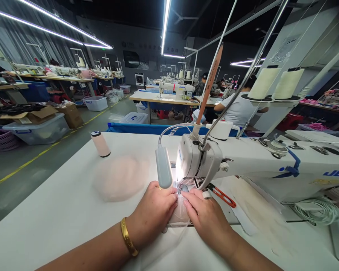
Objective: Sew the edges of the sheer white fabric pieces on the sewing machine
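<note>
A piece of sheer pale pink fabric [180, 215] lies under the needle area of a white JUKI sewing machine [199, 154]. My left hand [155, 203], with a gold bangle at the wrist, pinches the fabric's left side close to the presser foot [179, 188]. On the other side, my right hand [205, 210] has its fingers closed on the fabric, fingertips near the foot. A grey lamp head [164, 167] on a bent neck hangs just above my left fingers. Fine detail at the needle is partly hidden by my fingers.
Left on the table are a pale pink thread spool [100, 144] and a blurred heap of pinkish fabric [121, 178]. Orange-handled thread snips [222, 195] lie right of the needle. Further right are more sheer fabric [260, 207] and a coiled cord [316, 211]. A person [237, 109] sits beyond.
</note>
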A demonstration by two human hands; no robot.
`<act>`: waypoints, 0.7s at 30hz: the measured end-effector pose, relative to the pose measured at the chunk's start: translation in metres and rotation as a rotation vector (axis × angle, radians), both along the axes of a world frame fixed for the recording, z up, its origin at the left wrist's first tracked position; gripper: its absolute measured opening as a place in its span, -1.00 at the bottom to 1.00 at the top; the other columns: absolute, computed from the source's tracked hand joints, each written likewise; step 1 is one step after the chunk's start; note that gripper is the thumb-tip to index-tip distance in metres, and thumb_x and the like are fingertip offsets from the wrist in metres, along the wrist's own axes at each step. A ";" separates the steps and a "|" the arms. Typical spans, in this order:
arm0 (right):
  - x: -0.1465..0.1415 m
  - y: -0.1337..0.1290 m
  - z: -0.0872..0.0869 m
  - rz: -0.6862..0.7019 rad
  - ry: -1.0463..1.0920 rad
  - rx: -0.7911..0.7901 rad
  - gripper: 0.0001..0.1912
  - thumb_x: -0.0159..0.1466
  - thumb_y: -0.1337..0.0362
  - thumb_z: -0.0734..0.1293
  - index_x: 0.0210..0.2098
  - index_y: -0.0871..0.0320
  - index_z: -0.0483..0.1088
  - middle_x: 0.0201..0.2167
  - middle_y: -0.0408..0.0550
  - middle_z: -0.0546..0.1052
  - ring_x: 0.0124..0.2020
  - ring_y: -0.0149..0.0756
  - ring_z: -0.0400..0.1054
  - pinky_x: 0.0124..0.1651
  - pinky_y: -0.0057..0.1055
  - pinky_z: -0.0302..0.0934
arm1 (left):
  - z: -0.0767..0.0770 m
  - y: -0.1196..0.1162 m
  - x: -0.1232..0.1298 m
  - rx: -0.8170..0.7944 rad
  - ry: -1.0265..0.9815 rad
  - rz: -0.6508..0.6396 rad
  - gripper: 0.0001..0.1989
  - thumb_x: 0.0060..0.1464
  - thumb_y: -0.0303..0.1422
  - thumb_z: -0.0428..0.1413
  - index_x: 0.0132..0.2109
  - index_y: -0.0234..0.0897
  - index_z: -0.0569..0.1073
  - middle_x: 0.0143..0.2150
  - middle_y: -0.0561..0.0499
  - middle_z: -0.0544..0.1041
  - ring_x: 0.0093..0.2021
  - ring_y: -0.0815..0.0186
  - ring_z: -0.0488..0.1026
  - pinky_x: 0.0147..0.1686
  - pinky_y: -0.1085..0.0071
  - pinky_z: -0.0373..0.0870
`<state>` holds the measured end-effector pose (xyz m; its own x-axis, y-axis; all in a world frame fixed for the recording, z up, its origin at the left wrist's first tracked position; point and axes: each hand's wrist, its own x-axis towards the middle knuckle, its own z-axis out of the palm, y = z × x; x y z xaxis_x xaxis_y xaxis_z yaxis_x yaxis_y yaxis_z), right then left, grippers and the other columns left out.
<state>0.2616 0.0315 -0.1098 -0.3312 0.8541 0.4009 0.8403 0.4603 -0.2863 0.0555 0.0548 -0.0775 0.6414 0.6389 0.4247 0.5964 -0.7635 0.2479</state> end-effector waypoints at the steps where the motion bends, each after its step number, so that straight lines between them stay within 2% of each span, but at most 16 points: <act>1: 0.000 0.000 0.000 0.006 0.000 0.005 -0.65 0.46 0.39 0.17 0.02 0.11 0.56 -0.21 0.05 0.59 -0.50 -0.23 0.33 -0.43 -0.33 0.12 | 0.000 0.000 0.000 0.000 0.001 0.004 -0.70 0.36 -0.56 -0.04 -0.13 -0.28 0.59 -0.02 -0.15 0.67 -0.03 0.08 0.63 -0.08 0.16 0.47; 5: 0.002 0.001 0.000 0.036 -0.001 0.033 -0.65 0.44 0.42 0.17 0.06 0.14 0.53 -0.21 0.04 0.58 -0.52 -0.25 0.30 -0.46 -0.34 0.10 | 0.000 0.002 -0.001 -0.030 0.038 0.028 -0.73 0.34 -0.56 -0.02 -0.12 -0.27 0.58 0.03 -0.14 0.65 0.00 0.06 0.61 -0.08 0.16 0.47; 8: 0.003 -0.003 0.005 0.082 -0.022 0.065 -0.65 0.43 0.46 0.14 0.00 0.14 0.52 -0.27 0.02 0.57 -0.54 -0.26 0.25 -0.47 -0.34 0.09 | 0.008 -0.001 -0.003 -0.097 0.103 0.037 -0.74 0.31 -0.57 -0.01 -0.14 -0.27 0.57 0.03 -0.13 0.63 0.04 0.04 0.57 -0.06 0.11 0.42; 11: 0.006 -0.010 0.018 0.178 -0.001 0.054 -0.62 0.38 0.53 0.13 -0.04 0.13 0.51 -0.20 0.02 0.58 -0.46 -0.23 0.33 -0.37 -0.32 0.20 | 0.020 -0.011 -0.007 -0.200 0.161 0.039 -0.93 0.28 -0.43 0.15 -0.16 -0.26 0.54 -0.03 -0.08 0.60 0.00 0.04 0.54 -0.02 0.06 0.35; 12: 0.008 -0.012 0.022 0.218 0.016 0.034 -0.62 0.37 0.53 0.13 -0.04 0.12 0.50 -0.14 0.03 0.58 -0.38 -0.21 0.39 -0.30 -0.30 0.26 | 0.024 -0.015 -0.008 -0.241 0.176 0.031 -0.91 0.23 -0.33 0.24 -0.18 -0.25 0.53 -0.07 -0.05 0.59 -0.03 0.05 0.52 -0.01 0.05 0.32; 15: 0.016 -0.014 0.030 0.300 0.055 -0.040 -0.65 0.37 0.51 0.16 -0.06 0.08 0.49 -0.01 0.02 0.57 -0.13 -0.13 0.45 -0.10 -0.24 0.34 | 0.030 -0.027 -0.010 -0.331 0.211 -0.009 -0.58 0.01 -0.03 0.43 -0.22 -0.24 0.49 -0.13 0.00 0.52 -0.09 0.08 0.46 0.03 0.04 0.26; 18: 0.022 -0.009 0.026 0.235 0.056 -0.058 -0.70 0.45 0.42 0.16 -0.05 0.06 0.51 -0.03 0.03 0.58 -0.08 -0.08 0.45 -0.09 -0.19 0.36 | 0.028 -0.030 -0.009 -0.351 0.211 -0.007 -0.53 -0.01 0.00 0.44 -0.19 -0.22 0.48 -0.10 0.01 0.49 -0.09 0.10 0.42 0.05 0.06 0.22; 21: 0.022 -0.002 0.018 0.137 0.069 -0.064 -0.66 0.51 0.32 0.16 0.12 0.04 0.49 0.02 0.07 0.59 0.04 0.00 0.44 -0.01 -0.10 0.38 | 0.024 -0.027 -0.008 -0.375 0.193 0.013 -0.60 0.04 -0.08 0.43 -0.23 -0.22 0.46 -0.11 0.01 0.48 -0.09 0.13 0.41 0.04 0.09 0.21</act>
<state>0.2834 0.0294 -0.0917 -0.4203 0.8271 0.3732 0.7481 0.5486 -0.3733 0.0475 0.0276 -0.0534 0.6771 0.7351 0.0340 0.6684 -0.6337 0.3896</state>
